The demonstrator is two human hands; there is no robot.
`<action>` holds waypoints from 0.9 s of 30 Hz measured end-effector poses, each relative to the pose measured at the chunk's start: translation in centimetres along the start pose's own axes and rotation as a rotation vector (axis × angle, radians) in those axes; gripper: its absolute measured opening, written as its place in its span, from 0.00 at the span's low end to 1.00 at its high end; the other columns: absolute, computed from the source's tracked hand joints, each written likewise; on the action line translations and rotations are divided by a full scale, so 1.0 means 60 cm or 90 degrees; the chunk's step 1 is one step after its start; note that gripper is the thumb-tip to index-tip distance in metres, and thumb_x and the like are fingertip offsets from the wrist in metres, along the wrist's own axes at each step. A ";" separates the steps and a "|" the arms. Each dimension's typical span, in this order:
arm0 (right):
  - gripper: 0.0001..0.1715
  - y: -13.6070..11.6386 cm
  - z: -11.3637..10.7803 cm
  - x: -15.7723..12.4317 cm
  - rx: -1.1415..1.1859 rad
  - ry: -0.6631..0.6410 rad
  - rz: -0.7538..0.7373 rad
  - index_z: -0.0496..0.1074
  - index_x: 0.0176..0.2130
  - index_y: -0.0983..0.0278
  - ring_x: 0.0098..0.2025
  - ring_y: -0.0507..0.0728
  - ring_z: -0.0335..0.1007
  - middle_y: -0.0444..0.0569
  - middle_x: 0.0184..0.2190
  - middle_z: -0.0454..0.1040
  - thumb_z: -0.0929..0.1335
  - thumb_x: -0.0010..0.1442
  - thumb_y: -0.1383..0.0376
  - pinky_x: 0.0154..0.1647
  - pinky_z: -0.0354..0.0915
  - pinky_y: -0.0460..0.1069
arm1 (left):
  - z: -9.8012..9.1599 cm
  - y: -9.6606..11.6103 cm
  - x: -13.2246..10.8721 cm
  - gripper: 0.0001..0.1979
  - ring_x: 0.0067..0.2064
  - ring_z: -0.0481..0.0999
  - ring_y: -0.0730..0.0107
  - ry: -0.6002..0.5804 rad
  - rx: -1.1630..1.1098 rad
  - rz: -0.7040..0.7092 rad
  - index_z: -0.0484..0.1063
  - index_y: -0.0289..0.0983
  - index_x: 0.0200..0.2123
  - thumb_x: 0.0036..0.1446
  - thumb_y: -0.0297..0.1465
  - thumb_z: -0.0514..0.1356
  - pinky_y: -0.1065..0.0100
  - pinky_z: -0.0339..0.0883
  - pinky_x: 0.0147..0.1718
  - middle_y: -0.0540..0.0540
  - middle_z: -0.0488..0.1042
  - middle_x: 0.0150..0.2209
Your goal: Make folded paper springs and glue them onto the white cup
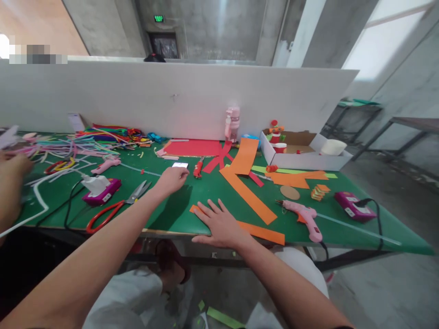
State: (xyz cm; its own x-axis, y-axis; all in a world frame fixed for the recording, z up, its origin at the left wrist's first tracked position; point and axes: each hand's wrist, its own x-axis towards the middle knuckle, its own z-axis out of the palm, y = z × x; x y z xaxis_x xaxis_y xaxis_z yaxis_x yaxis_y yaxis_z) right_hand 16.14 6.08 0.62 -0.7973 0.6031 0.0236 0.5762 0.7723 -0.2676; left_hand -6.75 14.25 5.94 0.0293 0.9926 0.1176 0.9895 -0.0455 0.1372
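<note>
My left hand hovers over the table with fingers curled together; whether they pinch anything is hidden. Just behind it lies a phone with a bright screen, and to its right a red-handled knife. My right hand lies flat with fingers spread, pressing on an orange paper strip along the table's front edge. More orange strips form an angle beyond it, with crossed red strips farther back. Red-handled scissors rest open left of my left forearm.
A pink glue gun and purple power socket lie on the right. Behind them stands a white box. Another glue gun, a purple socket and pipe cleaners are left, where another person's hand shows.
</note>
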 end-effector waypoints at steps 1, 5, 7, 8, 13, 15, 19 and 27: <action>0.53 0.000 0.000 -0.001 0.009 0.004 -0.001 0.50 0.72 0.60 0.74 0.71 0.39 0.49 0.73 0.49 0.59 0.62 0.34 0.72 0.39 0.70 | 0.009 0.014 0.031 0.16 0.52 0.78 0.59 -0.004 -0.003 -0.011 0.78 0.38 0.47 0.63 0.30 0.52 0.65 0.68 0.51 0.42 0.81 0.48; 0.55 0.001 -0.002 -0.006 0.048 0.014 -0.007 0.50 0.72 0.62 0.74 0.71 0.40 0.49 0.72 0.51 0.60 0.60 0.33 0.73 0.37 0.70 | 0.054 0.058 0.121 0.16 0.50 0.77 0.58 -0.033 -0.001 -0.103 0.73 0.35 0.52 0.65 0.38 0.58 0.56 0.73 0.48 0.40 0.77 0.50; 0.55 0.001 -0.002 -0.008 0.063 0.016 -0.011 0.50 0.72 0.62 0.74 0.72 0.40 0.49 0.72 0.51 0.60 0.60 0.33 0.73 0.36 0.70 | 0.074 0.068 0.141 0.20 0.50 0.76 0.58 -0.040 0.002 -0.146 0.70 0.36 0.55 0.64 0.39 0.61 0.52 0.74 0.48 0.40 0.73 0.53; 0.56 0.000 -0.002 -0.008 0.069 0.016 -0.013 0.51 0.72 0.63 0.74 0.73 0.40 0.49 0.72 0.51 0.61 0.60 0.33 0.73 0.35 0.70 | 0.080 0.070 0.146 0.20 0.51 0.75 0.59 -0.039 0.002 -0.162 0.69 0.37 0.56 0.64 0.39 0.61 0.52 0.74 0.48 0.41 0.72 0.55; 0.50 -0.004 -0.015 -0.005 0.092 0.038 -0.009 0.54 0.70 0.64 0.74 0.71 0.42 0.51 0.72 0.53 0.62 0.63 0.37 0.73 0.33 0.70 | 0.065 0.047 0.111 0.18 0.50 0.76 0.53 -0.002 -0.009 -0.178 0.70 0.31 0.54 0.62 0.30 0.59 0.56 0.72 0.47 0.31 0.71 0.53; 0.38 -0.001 -0.024 -0.002 0.094 0.054 0.025 0.59 0.68 0.65 0.73 0.68 0.46 0.50 0.70 0.58 0.59 0.70 0.46 0.73 0.34 0.69 | 0.042 0.022 0.066 0.19 0.52 0.75 0.51 0.020 -0.018 -0.156 0.69 0.31 0.55 0.61 0.26 0.55 0.58 0.71 0.50 0.31 0.70 0.52; 0.27 0.016 -0.030 0.004 0.090 0.069 0.114 0.66 0.65 0.63 0.72 0.64 0.51 0.49 0.66 0.65 0.56 0.74 0.60 0.73 0.40 0.66 | 0.000 -0.049 -0.061 0.24 0.54 0.72 0.55 0.069 -0.079 -0.010 0.66 0.33 0.59 0.61 0.30 0.51 0.58 0.66 0.55 0.38 0.71 0.50; 0.29 0.026 -0.015 0.004 0.059 0.034 0.168 0.58 0.69 0.56 0.73 0.66 0.45 0.48 0.69 0.59 0.55 0.73 0.59 0.72 0.43 0.68 | 0.019 -0.143 -0.209 0.21 0.46 0.73 0.53 0.074 -0.126 0.160 0.72 0.40 0.55 0.65 0.35 0.48 0.54 0.67 0.48 0.40 0.77 0.44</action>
State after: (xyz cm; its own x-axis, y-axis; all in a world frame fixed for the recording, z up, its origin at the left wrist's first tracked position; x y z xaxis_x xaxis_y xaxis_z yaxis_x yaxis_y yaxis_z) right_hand 17.02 7.59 1.04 -0.6094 0.7928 -0.0079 0.7420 0.5668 -0.3580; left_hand -15.43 2.31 2.19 0.2409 0.9289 0.2812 0.9067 -0.3187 0.2761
